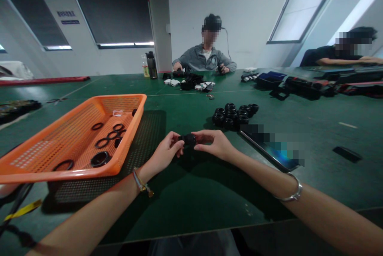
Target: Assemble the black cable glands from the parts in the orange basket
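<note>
Between my two hands, just above the green table, is a small black cylindrical part point(189, 140). My left hand point(167, 148) pinches its left side with thumb and fingers. On its other side, my right hand point(214, 143) has thumb and fingertips closed on the part's right end. To the left stands an orange plastic basket point(131, 140) with several thin black rings point(102, 143) and a thicker black ring point(101, 159) inside. A cluster of glossy black round parts point(231, 115) sits on the table beyond my right hand.
A phone point(269, 150) lies right of my right forearm, with a flat black piece point(347, 154) farther right. Across the green table point(179, 106), a person point(205, 56) handles dark parts behind a pile of black and white pieces point(191, 82). Bottles point(151, 64) stand at the back.
</note>
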The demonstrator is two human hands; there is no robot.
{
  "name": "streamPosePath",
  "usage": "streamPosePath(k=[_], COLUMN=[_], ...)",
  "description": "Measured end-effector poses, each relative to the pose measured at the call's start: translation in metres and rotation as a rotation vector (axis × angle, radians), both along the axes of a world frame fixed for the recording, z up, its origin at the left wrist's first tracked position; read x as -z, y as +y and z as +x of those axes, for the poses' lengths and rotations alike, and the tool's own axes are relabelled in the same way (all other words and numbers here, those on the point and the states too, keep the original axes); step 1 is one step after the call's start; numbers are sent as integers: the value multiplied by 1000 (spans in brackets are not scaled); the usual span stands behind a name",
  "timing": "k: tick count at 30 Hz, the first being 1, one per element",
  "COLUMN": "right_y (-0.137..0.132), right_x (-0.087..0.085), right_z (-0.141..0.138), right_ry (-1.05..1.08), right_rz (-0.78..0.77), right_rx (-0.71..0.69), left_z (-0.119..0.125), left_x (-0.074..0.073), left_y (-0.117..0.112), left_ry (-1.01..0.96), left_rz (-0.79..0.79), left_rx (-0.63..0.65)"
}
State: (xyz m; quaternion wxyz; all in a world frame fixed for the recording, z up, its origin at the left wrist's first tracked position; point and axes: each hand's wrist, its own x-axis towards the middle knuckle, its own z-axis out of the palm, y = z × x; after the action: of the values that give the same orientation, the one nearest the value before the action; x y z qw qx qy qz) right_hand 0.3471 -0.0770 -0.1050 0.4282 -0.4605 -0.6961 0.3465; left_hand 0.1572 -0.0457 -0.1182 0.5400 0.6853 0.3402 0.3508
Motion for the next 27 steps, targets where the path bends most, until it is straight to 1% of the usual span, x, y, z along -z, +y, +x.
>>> streamPosePath(k=[4,10,21,25,27], right_y=[1,-1,0,1,1], right_x=[1,2,3,2,2], right_z=[0,-3,-4,-1,0], right_ry=[-15,56,130,84,58], right_rz=[64,57,-33,-42,-13], right_rx=[41,83,70,43,39], left_z=[0,0,0,0,0], left_x=[3,1,1,2,2], left_y=[1,0,1,1,1], left_ry=[7,-8,8,10,9], left_rz=[-1,16,22,14,9], left_rx=[4,13,13,10,8])
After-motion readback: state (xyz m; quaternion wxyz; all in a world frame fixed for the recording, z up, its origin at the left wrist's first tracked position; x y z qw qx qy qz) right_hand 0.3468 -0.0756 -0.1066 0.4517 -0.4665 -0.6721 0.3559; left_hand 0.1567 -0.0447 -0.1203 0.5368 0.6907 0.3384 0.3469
